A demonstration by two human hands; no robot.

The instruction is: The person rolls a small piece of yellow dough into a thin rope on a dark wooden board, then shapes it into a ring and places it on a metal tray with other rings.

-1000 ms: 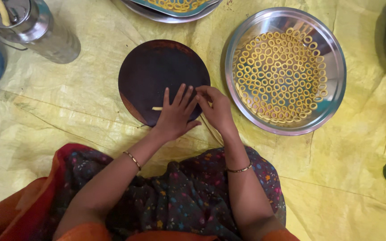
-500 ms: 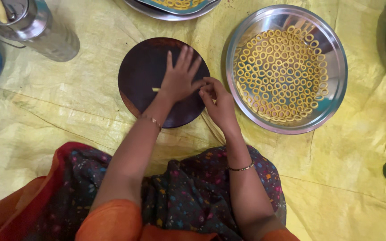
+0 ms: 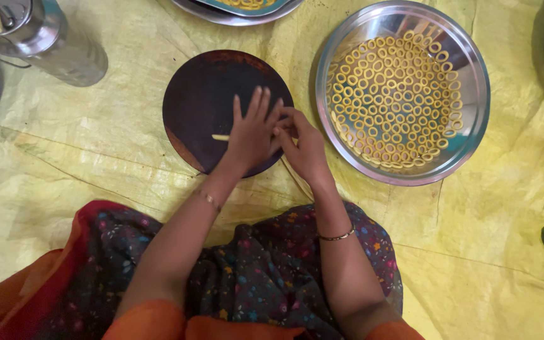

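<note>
Closest to the camera is the lap, covered in dark floral cloth [image 3: 272, 277] with an orange-red edge, a thin bangle on each wrist. Compared with a second ago, the left hand [image 3: 251, 133] has slid forward across the round dark board [image 3: 209, 101]. It's now lying flat, fingers spread, palm pressing on a thin pale dough strand [image 3: 220, 137] whose end pokes out to the left. Looks like a rolling stroke, so the strand is probably getting thinner and longer.

The right hand [image 3: 303, 146] sits just beside it at the board's edge, fingers curled and pinching at the strand's other end, though I can't quite see the grip.

The board is smooth and matte, lying on a crinkly yellow plastic sheet [image 3: 96, 170]. Further right there's a shiny steel tray [image 3: 467, 94] packed with little yellow dough rings [image 3: 391, 101]. Far left is a steel jug [image 3: 39, 38].
</note>
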